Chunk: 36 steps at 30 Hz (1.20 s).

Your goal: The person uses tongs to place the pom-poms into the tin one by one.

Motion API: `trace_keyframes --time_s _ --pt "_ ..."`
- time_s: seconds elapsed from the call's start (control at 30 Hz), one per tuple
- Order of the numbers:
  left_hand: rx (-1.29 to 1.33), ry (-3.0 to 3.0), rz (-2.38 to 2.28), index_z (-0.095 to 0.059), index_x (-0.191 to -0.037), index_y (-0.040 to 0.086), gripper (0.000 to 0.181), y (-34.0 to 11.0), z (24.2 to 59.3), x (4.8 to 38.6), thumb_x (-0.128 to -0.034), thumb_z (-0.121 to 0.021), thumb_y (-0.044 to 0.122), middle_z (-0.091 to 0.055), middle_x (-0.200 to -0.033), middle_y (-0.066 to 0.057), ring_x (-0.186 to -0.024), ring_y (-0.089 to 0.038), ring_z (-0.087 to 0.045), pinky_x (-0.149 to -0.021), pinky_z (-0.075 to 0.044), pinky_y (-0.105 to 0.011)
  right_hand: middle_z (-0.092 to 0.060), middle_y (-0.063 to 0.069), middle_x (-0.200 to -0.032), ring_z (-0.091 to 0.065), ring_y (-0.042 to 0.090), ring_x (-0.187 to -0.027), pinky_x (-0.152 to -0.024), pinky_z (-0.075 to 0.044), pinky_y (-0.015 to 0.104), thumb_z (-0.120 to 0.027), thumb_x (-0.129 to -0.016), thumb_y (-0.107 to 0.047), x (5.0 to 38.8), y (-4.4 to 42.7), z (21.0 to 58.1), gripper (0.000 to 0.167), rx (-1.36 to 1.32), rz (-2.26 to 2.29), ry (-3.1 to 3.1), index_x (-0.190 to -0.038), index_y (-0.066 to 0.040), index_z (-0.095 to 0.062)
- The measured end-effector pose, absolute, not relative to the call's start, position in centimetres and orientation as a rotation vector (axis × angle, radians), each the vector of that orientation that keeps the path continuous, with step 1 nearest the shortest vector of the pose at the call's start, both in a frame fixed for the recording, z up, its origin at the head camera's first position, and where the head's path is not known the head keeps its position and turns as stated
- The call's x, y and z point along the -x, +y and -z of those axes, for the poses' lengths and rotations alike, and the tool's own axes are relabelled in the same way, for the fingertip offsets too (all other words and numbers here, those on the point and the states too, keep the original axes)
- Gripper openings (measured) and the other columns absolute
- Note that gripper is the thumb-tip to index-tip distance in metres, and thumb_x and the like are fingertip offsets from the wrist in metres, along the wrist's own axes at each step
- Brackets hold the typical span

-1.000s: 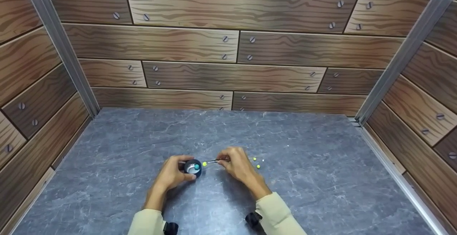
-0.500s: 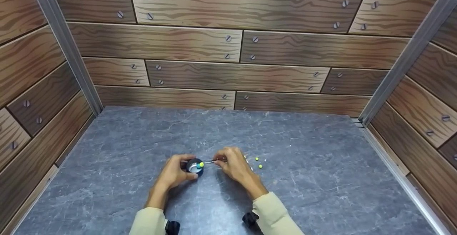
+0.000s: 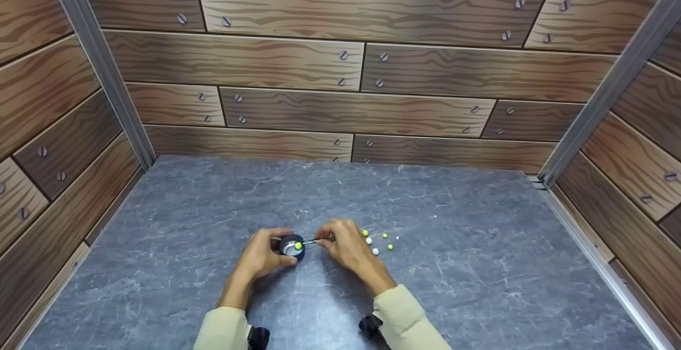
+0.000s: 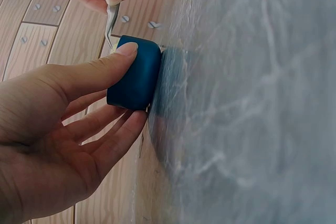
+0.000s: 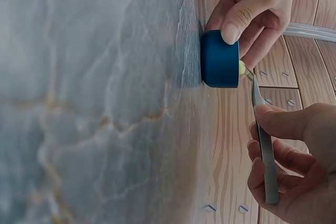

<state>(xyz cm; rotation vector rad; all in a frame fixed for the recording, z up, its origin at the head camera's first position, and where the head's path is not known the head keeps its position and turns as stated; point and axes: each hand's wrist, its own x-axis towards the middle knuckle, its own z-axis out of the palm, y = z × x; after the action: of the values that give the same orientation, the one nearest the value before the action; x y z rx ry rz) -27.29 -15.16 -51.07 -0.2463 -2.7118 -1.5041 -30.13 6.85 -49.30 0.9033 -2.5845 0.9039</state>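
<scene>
My left hand [image 3: 256, 257] grips a small dark blue cup [image 4: 137, 74] between thumb and fingers, steadying it upright on the grey marbled table. From the right, my right hand [image 3: 347, 244] pinches a pair of slim metal tweezers [image 5: 269, 166] with bent tips. At those tips a yellow-green ball [image 3: 298, 245] sits at the cup's mouth, just above its shiny inside. In the right wrist view the ball [image 5: 241, 67] shows at the rim, partly hidden by the cup. What lies deeper in the cup cannot be made out.
Beside my right hand lie several loose little balls, among them a yellow-green ball [image 3: 390, 247] and a white ball [image 3: 375, 251]. A tiny white speck [image 3: 397, 238] lies just right of them. Wood-patterned walls [image 3: 298, 108] with metal corner posts [image 3: 101, 68] enclose the table [image 3: 223, 196].
My right hand has moved left, bringing the tweezers and yellow-green ball from beside the cup to over its mouth. The teal ball seen in the cup earlier no longer shows. Loose white balls have come into view.
</scene>
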Motion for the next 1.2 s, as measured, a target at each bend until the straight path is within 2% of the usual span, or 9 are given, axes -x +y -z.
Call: trace_keyframes --time_s 0.63,1.2 --pt "0.309 -2.688 1.507 -0.070 -0.125 -0.004 0.058 -15.3 51.0 27.3 -0.0710 -0.091 -0.001 -0.074 -0.120 -0.024 -0.106 -0.036 -0.074 -0.096 -0.057 -0.051 -0.078 0.009 -0.083 -0.071 0.021 -0.077 -0.071 -0.058 0.029 -0.081 -0.083 -0.001 30.2 7.3 49.6 0.006 -0.921 -0.905 -2.581 -0.086 -0.006 -0.081" --pt "0.215 -2.724 1.526 -0.071 -0.127 -0.001 0.058 -15.0 51.1 27.2 -0.0720 -0.090 -0.002 -0.074 -0.122 -0.022 -0.107 -0.033 -0.074 -0.095 -0.058 -0.048 -0.077 0.008 -0.083 -0.072 0.022 -0.077 -0.072 -0.059 0.031 -0.081 -0.083 -0.001 30.0 7.9 49.4 0.006 -0.897 -0.895 -2.577 -0.086 -0.006 -0.080"
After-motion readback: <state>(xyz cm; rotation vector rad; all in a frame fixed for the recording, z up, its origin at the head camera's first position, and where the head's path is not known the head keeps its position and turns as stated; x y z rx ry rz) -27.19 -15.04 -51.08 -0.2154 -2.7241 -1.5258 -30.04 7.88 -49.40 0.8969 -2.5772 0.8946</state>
